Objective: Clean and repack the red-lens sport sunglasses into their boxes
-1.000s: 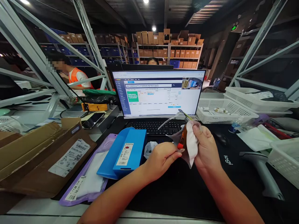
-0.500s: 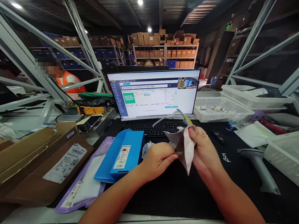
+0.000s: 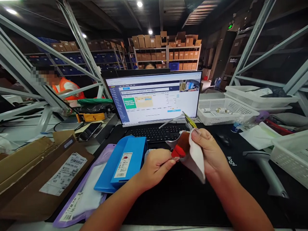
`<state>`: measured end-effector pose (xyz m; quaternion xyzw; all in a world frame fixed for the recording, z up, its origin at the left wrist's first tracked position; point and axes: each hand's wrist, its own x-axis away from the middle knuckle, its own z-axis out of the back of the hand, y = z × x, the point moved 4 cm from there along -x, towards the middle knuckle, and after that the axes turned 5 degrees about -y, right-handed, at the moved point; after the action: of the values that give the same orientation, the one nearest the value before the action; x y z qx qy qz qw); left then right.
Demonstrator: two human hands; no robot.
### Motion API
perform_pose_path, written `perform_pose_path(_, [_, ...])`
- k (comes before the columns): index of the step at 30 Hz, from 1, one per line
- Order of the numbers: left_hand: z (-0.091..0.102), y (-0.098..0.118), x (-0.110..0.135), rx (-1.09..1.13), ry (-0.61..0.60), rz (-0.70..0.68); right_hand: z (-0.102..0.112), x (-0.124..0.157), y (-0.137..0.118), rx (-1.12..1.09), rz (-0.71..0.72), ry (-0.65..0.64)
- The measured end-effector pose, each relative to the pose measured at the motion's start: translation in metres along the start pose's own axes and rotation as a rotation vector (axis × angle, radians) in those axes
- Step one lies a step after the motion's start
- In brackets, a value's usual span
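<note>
Our left hand (image 3: 156,167) has thumb and forefinger pressed together, pinching a small bright red piece (image 3: 178,151) at the edge of a translucent plastic pouch (image 3: 172,144). Our right hand (image 3: 210,154) grips the pouch from the other side, its fingers curled over a soft white sheet (image 3: 197,160) against the pouch's amber-brown patch (image 3: 184,141). The pouch hangs between both hands, just above a black desk mat (image 3: 168,205), with a thin yellow strip (image 3: 189,120) sticking up behind it.

Left of our hands lies a bright blue box (image 3: 127,163) with a white label, on a purple-edged mailer (image 3: 84,195). A brown cardboard carton with a barcode label (image 3: 48,173) sits at lower left. To the right rests a grey handheld barcode scanner (image 3: 267,170) beside a white mesh basket (image 3: 291,160).

Beyond the pouch are a black keyboard (image 3: 156,134) and a bright monitor (image 3: 154,99). A white mesh tray of small cylinders (image 3: 223,114) sits to its right. At upper left, a person in an orange vest (image 3: 66,89) works behind the grey steel frame. Shelves of cardboard cartons (image 3: 166,53) fill the far background.
</note>
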<state>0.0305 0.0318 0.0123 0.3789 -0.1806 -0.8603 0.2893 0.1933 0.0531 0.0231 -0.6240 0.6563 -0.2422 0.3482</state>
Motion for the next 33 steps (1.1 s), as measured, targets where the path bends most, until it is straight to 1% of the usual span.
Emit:
perform_pose_path(2, [-0.001, 0.001, -0.001, 0.035, -0.027, -0.003, 0.003, -0.004, -0.004, -0.006, 0.015, 0.042])
perform_pose_path(5, [-0.005, -0.001, 0.001, 0.061, 0.011, 0.051, 0.003, 0.000, 0.009, 0.041, 0.141, 0.094])
perform_pose_path(7, [-0.007, -0.004, 0.005, 0.080, 0.060, 0.079, 0.000, 0.009, 0.026, 0.149, 0.222, 0.096])
perform_pose_path(9, [-0.007, -0.007, 0.009, 0.127, 0.112, 0.107, -0.003, 0.020, 0.042, 0.306, 0.296, 0.084])
perform_pose_path(11, [-0.006, -0.013, 0.012, 0.185, 0.145, 0.153, -0.006, 0.029, 0.050, 0.443, 0.377, 0.065])
perform_pose_path(12, [-0.005, -0.016, 0.012, 0.206, 0.151, 0.176, -0.008, 0.030, 0.051, 0.478, 0.392, 0.049])
perform_pose_path(13, [-0.003, -0.018, 0.013, 0.215, 0.144, 0.188, -0.009, 0.030, 0.049, 0.478, 0.377, 0.026])
perform_pose_path(15, [0.000, -0.018, 0.011, 0.197, 0.095, 0.163, -0.007, 0.022, 0.038, 0.369, 0.266, -0.014])
perform_pose_path(18, [0.003, -0.011, 0.005, 0.112, -0.023, 0.030, 0.000, 0.006, 0.011, 0.113, 0.082, -0.014])
perform_pose_path(20, [0.004, -0.005, 0.002, 0.088, -0.075, -0.042, 0.005, -0.003, -0.004, 0.043, 0.021, -0.001])
perform_pose_path(21, [0.004, -0.004, 0.001, 0.089, -0.083, -0.056, 0.007, -0.005, -0.009, 0.042, 0.018, 0.002])
perform_pose_path(22, [0.004, -0.004, 0.000, 0.094, -0.081, -0.054, 0.009, -0.007, -0.010, 0.057, 0.039, 0.011])
perform_pose_path(24, [0.003, -0.005, 0.001, 0.098, -0.044, -0.024, 0.011, -0.003, -0.006, 0.130, 0.152, 0.061])
perform_pose_path(26, [0.000, -0.008, 0.003, 0.116, 0.011, 0.018, 0.010, 0.007, 0.006, 0.276, 0.297, 0.117])
perform_pose_path(27, [-0.002, -0.011, 0.005, 0.139, 0.042, 0.043, 0.007, 0.013, 0.014, 0.371, 0.369, 0.121])
perform_pose_path(29, [-0.005, -0.016, 0.008, 0.212, 0.107, 0.111, -0.002, 0.025, 0.028, 0.563, 0.539, 0.072])
perform_pose_path(31, [-0.008, -0.022, 0.011, 0.294, 0.155, 0.184, -0.011, 0.033, 0.036, 0.693, 0.685, -0.003])
perform_pose_path(32, [-0.008, -0.025, 0.011, 0.331, 0.161, 0.207, -0.013, 0.034, 0.037, 0.714, 0.703, -0.027])
perform_pose_path(33, [-0.008, -0.026, 0.011, 0.356, 0.155, 0.213, -0.014, 0.032, 0.036, 0.707, 0.660, -0.039])
